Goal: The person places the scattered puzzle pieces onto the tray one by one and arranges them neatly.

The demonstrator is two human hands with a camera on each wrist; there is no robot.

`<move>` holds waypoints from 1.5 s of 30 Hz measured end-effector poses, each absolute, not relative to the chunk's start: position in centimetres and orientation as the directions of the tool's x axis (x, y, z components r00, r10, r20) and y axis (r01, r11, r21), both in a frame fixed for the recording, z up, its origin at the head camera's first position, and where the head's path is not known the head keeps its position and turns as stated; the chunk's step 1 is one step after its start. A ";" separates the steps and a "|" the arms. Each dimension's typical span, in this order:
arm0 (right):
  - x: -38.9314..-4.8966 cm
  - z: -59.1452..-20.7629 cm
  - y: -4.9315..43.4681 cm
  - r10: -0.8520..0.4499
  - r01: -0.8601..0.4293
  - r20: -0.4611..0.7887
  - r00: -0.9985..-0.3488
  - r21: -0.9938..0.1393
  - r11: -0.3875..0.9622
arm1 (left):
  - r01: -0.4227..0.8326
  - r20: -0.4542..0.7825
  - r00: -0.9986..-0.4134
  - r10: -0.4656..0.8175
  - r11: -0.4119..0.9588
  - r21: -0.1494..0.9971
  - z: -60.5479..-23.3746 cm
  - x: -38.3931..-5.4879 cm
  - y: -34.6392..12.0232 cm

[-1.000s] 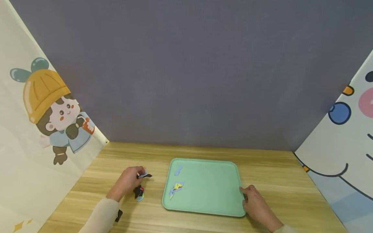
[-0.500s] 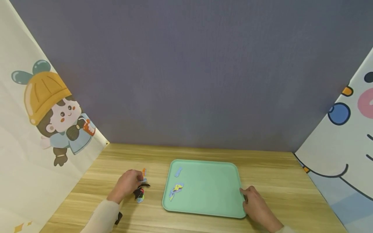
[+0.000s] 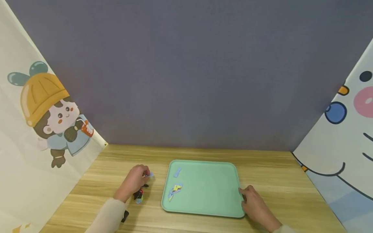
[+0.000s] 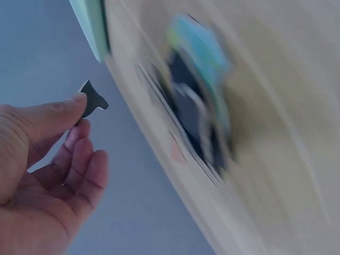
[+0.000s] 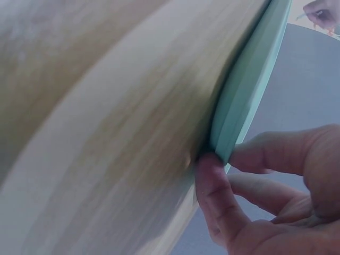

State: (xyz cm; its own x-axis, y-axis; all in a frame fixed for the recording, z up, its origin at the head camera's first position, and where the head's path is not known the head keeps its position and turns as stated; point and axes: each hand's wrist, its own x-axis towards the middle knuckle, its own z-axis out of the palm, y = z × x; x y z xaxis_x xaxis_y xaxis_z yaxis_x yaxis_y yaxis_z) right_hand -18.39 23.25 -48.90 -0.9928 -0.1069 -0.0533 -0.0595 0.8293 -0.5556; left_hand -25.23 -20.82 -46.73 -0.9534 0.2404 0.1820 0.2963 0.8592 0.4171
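My left hand [image 3: 133,182] pinches a small puzzle piece [image 3: 150,174] between thumb and fingertips, just left of the tray. The piece is light blue on top in the head view; in the left wrist view its dark back shows. Under that hand lies a pile of loose puzzle pieces [image 3: 139,196], black, red, green and blue, blurred in the left wrist view. On the mint-green tray [image 3: 209,189] rest a pale blue piece [image 3: 177,172] and a yellow-and-blue cluster [image 3: 175,188]. My right hand [image 3: 257,204] grips the tray's right rim, thumb above and a finger below.
A black piece [image 3: 125,216] lies beside the left sleeve, partly covered by it. The wooden table [image 3: 271,174] meets a grey back panel [image 3: 198,81]. Printed cartoon panels stand at the left [image 3: 58,123] and right [image 3: 349,136].
A dark-backed piece in my left hand has been set on the pile. That hand now holds a light blue piece and has moved right, toward the tray. My right hand stays on the rim.
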 end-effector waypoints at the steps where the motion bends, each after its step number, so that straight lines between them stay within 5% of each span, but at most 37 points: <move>1: -18.4 -48.9 23.2 -0.106 -0.058 -0.053 -0.993 -0.557 0.828 | 0.305 0.185 -0.951 0.248 0.856 0.418 -46.7 -25.4 -20.4; 23: -18.3 -48.8 23.2 -0.115 -0.085 -0.019 -0.993 -0.557 0.826 | 0.507 0.245 -0.862 0.444 0.758 0.410 -47.5 -29.1 -9.6; 45: -18.3 -48.9 23.2 -0.112 -0.074 -0.032 -0.993 -0.562 0.824 | 0.391 -0.047 -0.892 0.449 0.821 0.415 -47.1 -29.5 -5.0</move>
State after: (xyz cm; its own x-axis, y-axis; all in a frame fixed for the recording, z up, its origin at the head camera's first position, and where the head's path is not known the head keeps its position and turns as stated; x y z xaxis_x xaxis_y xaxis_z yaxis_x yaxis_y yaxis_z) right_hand -18.25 23.23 -48.86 -0.9932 -0.1116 -0.0320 -0.0744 0.8236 -0.5622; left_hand -29.53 -5.04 -47.13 -0.8924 0.4489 -0.0466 0.3914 0.8212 0.4152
